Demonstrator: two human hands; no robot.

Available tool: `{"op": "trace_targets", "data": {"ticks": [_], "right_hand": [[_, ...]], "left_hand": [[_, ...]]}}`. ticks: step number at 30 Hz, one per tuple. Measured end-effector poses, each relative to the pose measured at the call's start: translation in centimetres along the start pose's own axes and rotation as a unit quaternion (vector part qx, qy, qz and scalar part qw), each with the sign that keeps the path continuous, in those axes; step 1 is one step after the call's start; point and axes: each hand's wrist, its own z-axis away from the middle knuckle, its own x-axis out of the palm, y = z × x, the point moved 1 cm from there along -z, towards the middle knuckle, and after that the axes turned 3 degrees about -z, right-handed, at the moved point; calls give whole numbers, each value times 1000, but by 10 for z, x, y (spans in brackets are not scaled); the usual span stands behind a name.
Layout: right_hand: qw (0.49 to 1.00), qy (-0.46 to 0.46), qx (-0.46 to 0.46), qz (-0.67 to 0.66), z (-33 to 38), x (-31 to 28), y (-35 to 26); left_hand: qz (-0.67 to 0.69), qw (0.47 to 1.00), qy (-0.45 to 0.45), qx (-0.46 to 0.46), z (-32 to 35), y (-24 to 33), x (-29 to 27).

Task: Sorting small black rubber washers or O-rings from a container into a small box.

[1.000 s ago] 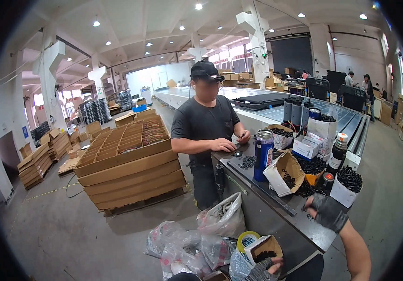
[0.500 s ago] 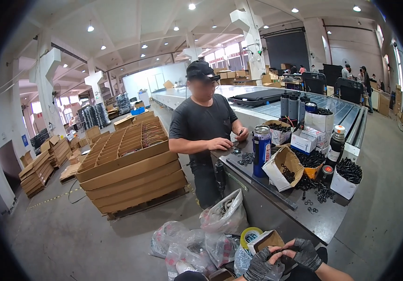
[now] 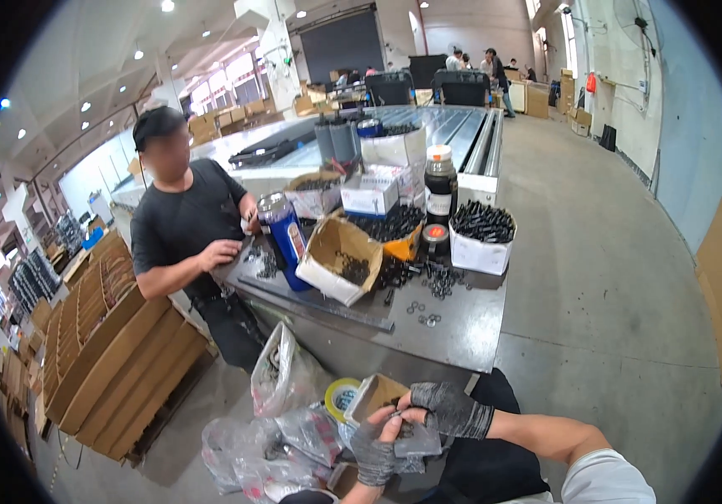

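Observation:
My left hand (image 3: 373, 447) and my right hand (image 3: 452, 409), both in grey fingerless gloves, meet over my lap. The fingers of both are closed and touch at the tips, around something small and dark that I cannot make out. Just beyond them sits an open cardboard box (image 3: 364, 396), partly hidden by the hands. A roll of yellow tape (image 3: 342, 396) leans to the left of this box. Clear plastic bags (image 3: 252, 449) lie to the left of my left hand, and a clear bag (image 3: 421, 443) hangs below my right fingers.
Ahead, a metal table (image 3: 470, 346) bears loose black rings (image 3: 432, 319), a tilted carton of small parts (image 3: 340, 260), a white box of black bolts (image 3: 483, 252), a blue flask (image 3: 284, 244) and a black bottle (image 3: 439, 189). A co-worker (image 3: 185, 206) stands at its left side, near stacked cartons (image 3: 126, 370).
My view has swung to the right, so the table and co-worker sit further left. My hands remain together, with more of my right forearm showing. The co-worker's hands stay at the table.

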Motion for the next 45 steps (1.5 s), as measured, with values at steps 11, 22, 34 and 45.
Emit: {"op": "trace_targets", "data": {"ticks": [11,22,34,45], "right_hand": [[907,59,2,418,-122,-89,41],[922,60,-122,361,-124,-88,75],[949,63,10,308,-64,-155,72],[914,115,-65,384,-79,-128,89]], "left_hand": [[44,998,-6,-44,-8,-12,-25],[-2,998,-41,-57,-19,-13,-16],[92,990,-14,-105,-22,1,-13],[57,991,-83,-91,-21,-41,-13]]}}
